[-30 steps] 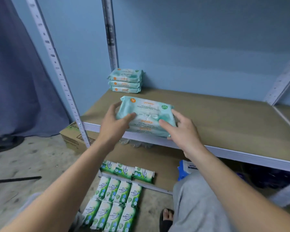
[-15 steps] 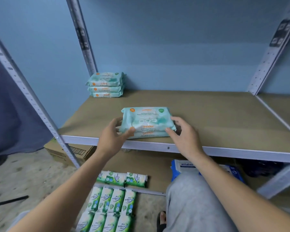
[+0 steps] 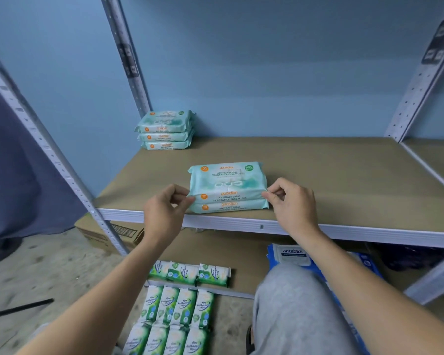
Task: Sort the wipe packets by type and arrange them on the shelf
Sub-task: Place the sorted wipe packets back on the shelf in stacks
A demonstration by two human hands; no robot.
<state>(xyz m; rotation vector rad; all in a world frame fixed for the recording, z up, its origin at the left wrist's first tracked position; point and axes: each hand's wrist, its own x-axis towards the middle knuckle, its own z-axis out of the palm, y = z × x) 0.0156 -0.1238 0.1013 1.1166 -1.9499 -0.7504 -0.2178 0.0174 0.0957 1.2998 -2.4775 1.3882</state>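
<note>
Teal stack [image 3: 228, 187] of wipe packets lies flat near the front edge of the shelf [image 3: 331, 180], with its printed labels facing me. I see my left hand [image 3: 164, 216] at the stack's left end, fingers [image 3: 182, 201] curled, thumb and forefinger pinching the left corner seam. My right hand [image 3: 294, 204] mirrors it at the right end, curled the same way and pinching the right corner. A rear stack [image 3: 164, 129] of the same teal kind sits in the shelf's back left corner against the wall, well apart from the one I hold. Below, green packets [image 3: 176, 313] lie in rows on the floor, three more lie on the lower shelf [image 3: 236, 252], and a blue packet [image 3: 294, 253] lies there too, just behind my knee.
</note>
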